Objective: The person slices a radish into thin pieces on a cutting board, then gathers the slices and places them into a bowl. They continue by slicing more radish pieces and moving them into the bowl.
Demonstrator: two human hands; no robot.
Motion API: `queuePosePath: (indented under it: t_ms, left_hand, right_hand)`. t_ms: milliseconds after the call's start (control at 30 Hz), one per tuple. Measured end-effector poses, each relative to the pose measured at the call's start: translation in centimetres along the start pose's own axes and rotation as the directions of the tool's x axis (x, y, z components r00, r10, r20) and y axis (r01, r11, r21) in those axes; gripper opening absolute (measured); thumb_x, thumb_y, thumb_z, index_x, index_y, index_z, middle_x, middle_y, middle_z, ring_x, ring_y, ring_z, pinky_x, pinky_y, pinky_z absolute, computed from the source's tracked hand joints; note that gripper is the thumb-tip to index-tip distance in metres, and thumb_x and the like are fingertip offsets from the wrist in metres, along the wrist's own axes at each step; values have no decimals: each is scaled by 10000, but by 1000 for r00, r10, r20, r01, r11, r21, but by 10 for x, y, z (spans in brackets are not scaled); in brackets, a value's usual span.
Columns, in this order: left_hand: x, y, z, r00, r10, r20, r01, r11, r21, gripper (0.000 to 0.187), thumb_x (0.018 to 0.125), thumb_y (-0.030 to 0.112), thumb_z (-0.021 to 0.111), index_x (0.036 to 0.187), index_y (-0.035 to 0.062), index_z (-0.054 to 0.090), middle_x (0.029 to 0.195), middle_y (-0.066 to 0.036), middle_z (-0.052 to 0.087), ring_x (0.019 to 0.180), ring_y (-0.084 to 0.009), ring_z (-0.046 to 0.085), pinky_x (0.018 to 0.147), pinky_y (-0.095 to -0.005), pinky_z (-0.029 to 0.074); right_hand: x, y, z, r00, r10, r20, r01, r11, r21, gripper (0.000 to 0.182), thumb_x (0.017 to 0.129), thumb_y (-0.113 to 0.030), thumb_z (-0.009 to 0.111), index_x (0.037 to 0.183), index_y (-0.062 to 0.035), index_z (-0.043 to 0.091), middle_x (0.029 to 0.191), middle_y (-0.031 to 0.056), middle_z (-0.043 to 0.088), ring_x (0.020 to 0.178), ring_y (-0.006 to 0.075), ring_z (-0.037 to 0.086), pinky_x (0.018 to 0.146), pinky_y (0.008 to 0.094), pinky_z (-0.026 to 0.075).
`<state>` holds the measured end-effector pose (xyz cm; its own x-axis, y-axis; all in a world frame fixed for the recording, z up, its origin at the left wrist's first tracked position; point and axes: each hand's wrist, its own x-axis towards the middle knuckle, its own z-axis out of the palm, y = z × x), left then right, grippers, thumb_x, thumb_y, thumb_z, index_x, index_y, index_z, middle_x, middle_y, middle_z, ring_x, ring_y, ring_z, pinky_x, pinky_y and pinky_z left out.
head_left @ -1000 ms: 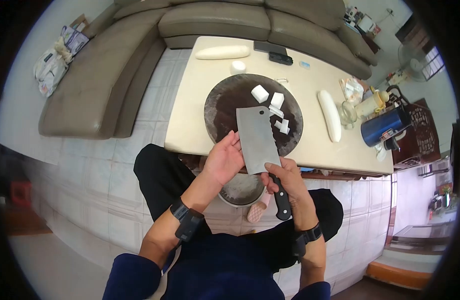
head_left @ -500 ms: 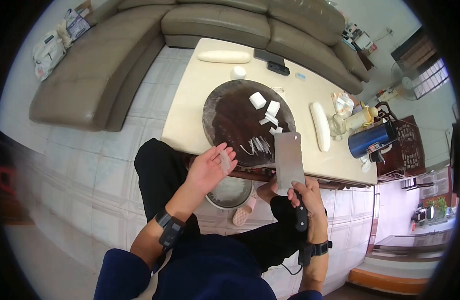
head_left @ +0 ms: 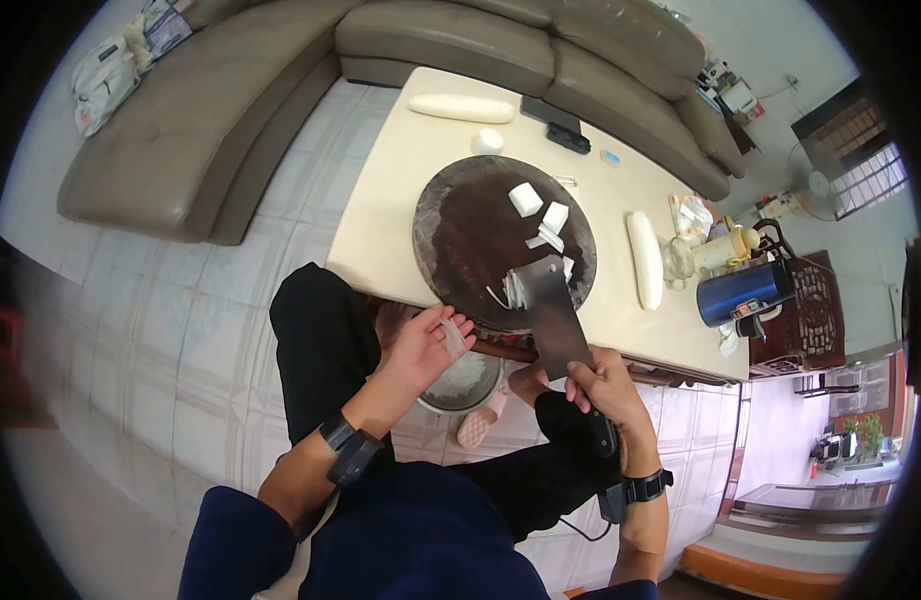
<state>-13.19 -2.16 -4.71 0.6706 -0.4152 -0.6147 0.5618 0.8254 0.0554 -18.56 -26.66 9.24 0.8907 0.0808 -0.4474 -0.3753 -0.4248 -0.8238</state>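
My left hand point(head_left: 430, 350) is palm up at the near edge of the chopping board point(head_left: 460, 240), fingers slightly curled, with thin white radish shreds point(head_left: 452, 338) lying in it. In my right hand point(head_left: 605, 385) is the handle of a cleaver point(head_left: 552, 320). Its broad blade reaches over the board's near right part and hides some of a pile of radish shreds point(head_left: 513, 289). Farther back on the round dark board are radish chunks point(head_left: 525, 199) and a few slices point(head_left: 549, 238). Below the table edge stands a metal basin point(head_left: 460, 385) with pale shreds inside.
On the cream table point(head_left: 370, 235) lie two long white radishes, one at the back point(head_left: 460, 107) and one at the right point(head_left: 644, 260). A radish piece point(head_left: 487, 141) sits behind the board. A glass jar point(head_left: 678, 260) and blue thermos point(head_left: 742, 292) stand at right.
The cleaver has swung left, so its blade now covers part of the shred pile. My left hand has lowered slightly, still holding shreds. The view has shifted a little.
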Motion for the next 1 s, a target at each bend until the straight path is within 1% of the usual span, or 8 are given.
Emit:
queuePosePath:
  t_ms: [200,267,300,333,400,733,800,1000]
  left_hand:
    - [3,-2,1,999,43,30,-45,998,50,306,934,232,628,1108,10,510,1188,-154,519,1166,-312,517,1014,-487,439]
    - [4,-2,-1,985,52,167,-69,993,98,287,937,258,631,1103,44,536,1142,-125,567,1116,-277,558,989,-462,454]
    - [1,-2,0,978,69,195,-92,990,112,222,946,241,620,1085,76,565,1083,-82,619,1043,-226,599,956,-436,472]
    - [5,-2,-5,980,72,187,-94,989,112,222,946,241,620,1085,76,565,1083,-82,619,1043,-226,599,956,-436,472]
    - [11,-3,-14,926,72,370,-161,963,215,156,954,184,600,1080,93,583,1066,-40,642,1013,-182,613,932,-418,480]
    - [-2,-12,-9,963,163,215,-221,934,282,178,943,78,585,1119,105,575,1080,-12,643,996,-148,611,870,-378,496]
    - [-6,-15,-8,978,169,125,-193,956,219,215,934,39,585,1140,91,559,1066,-41,632,1002,-170,610,879,-381,515]
    - [-3,-30,-17,990,98,100,-107,990,87,261,913,-25,584,1159,37,524,1055,-108,598,1006,-230,608,931,-388,525]
  right_hand:
    - [3,8,16,990,7,141,-8,1000,4,118,934,-57,493,964,14,582,600,53,580,409,73,474,398,222,361]
    - [-3,6,26,986,15,168,-18,1000,18,115,932,-54,484,925,10,580,600,49,571,414,76,480,405,229,370]
    - [-7,6,31,982,13,190,-20,999,35,115,933,-58,486,920,6,580,599,44,566,416,73,476,407,227,368]
    - [-10,6,36,978,10,210,-21,999,50,114,935,-61,488,916,3,580,597,38,561,417,71,472,409,225,367]
    - [-14,7,46,976,20,215,-35,997,68,106,935,-57,486,925,2,574,597,32,553,421,70,468,410,227,364]
    - [-33,31,71,984,-51,169,24,987,156,127,941,-56,491,947,30,584,619,50,587,413,63,469,401,211,349]
    - [-41,33,76,994,-42,101,17,971,240,130,943,-64,499,925,27,590,621,56,590,411,63,465,400,210,344]
    - [-64,44,81,999,-10,-53,28,937,348,148,958,-75,492,901,30,579,645,56,593,430,66,471,409,216,346]
